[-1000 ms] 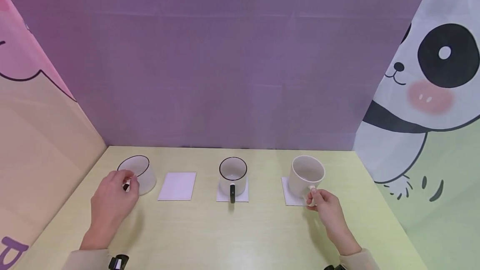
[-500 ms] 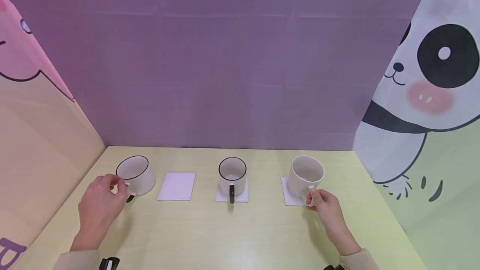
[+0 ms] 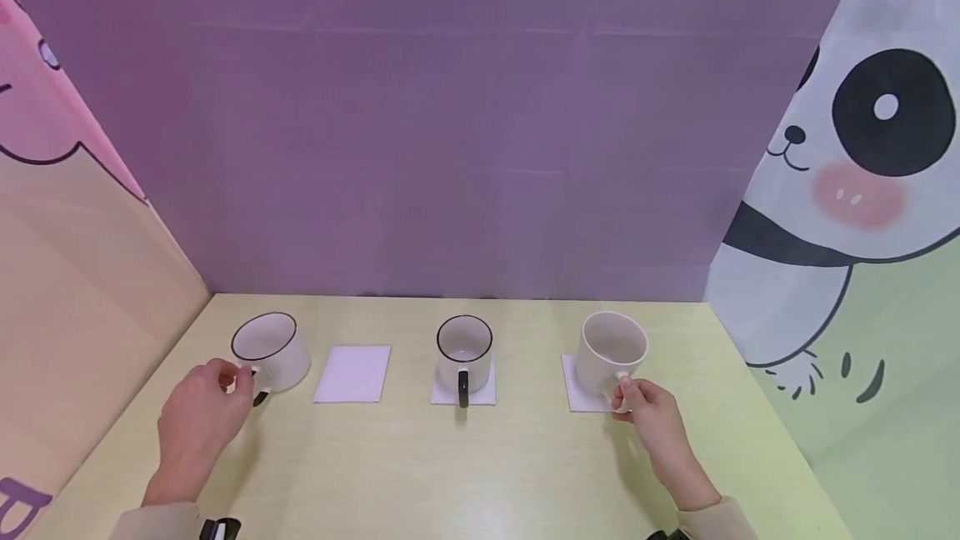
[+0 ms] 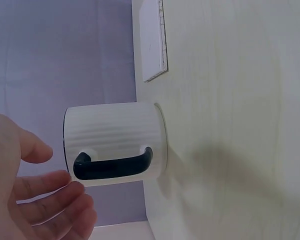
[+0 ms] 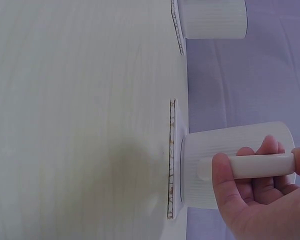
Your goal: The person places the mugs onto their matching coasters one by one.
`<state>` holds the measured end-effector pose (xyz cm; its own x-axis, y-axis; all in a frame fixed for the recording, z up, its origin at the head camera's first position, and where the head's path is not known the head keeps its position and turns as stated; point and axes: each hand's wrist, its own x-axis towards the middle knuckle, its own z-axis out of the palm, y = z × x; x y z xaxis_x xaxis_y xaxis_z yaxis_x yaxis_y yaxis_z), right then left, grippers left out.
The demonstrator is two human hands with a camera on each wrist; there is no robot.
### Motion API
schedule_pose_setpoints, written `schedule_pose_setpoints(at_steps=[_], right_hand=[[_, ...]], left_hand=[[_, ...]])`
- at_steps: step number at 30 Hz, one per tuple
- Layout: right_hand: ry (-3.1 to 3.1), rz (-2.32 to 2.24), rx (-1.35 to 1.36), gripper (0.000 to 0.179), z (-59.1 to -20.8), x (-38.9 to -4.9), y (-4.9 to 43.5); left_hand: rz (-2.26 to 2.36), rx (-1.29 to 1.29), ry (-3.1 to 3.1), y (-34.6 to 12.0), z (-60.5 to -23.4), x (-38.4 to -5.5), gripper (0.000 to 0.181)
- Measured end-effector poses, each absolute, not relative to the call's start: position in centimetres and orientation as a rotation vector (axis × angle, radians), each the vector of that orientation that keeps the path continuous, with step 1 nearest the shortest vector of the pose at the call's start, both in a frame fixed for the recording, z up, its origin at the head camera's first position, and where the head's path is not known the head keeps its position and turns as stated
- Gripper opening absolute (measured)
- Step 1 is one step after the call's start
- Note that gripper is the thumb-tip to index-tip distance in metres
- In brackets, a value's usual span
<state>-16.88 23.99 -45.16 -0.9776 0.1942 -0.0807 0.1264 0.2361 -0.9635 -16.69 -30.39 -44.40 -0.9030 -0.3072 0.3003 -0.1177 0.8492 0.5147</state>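
On the left side of the table stands a white mug (image 3: 288, 369) with a black rim and black handle (image 4: 112, 168). My left hand (image 3: 202, 411) is beside that handle, its thumb and fingers apart and holding nothing in the left wrist view. At the right, an all-white mug (image 3: 596, 369) sits on a white cardboard square (image 3: 573, 394), off toward the square's right side. My right hand (image 3: 656, 419) grips its white handle (image 5: 262, 166), with fingers through the loop and the thumb at its upper end.
Between them a second black-rimmed mug (image 3: 453, 373) stands on its own white square (image 3: 486, 394), handle facing me. A bare white square (image 3: 352, 373) lies right of the left mug. A purple cloth (image 3: 465, 123) rises behind the table (image 3: 450, 473).
My left hand has drawn back from the left mug, moving left and toward me, and its handle now shows more. My right hand keeps its grip on the white mug without visible movement.
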Motion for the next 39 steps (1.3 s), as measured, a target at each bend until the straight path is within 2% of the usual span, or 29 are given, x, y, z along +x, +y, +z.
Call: schedule_pose_setpoints(at_steps=[18,28,39], right_hand=[[-2.422,1.884,-0.320,0.030,-45.5,-17.0,24.1],[-2.415,1.890,-0.333,0.031,-45.5,-16.9,24.1],[-2.428,1.863,-0.315,0.032,-45.6,-16.9,24.1]], left_hand=[[-0.912,0.472,-2.708,-31.0,-45.9,-17.2,0.044],[-1.237,0.547,-2.620,-31.3,-46.9,-17.3,0.049],[-1.774,0.567,-2.373,-31.4,-47.3,-17.7,0.038]])
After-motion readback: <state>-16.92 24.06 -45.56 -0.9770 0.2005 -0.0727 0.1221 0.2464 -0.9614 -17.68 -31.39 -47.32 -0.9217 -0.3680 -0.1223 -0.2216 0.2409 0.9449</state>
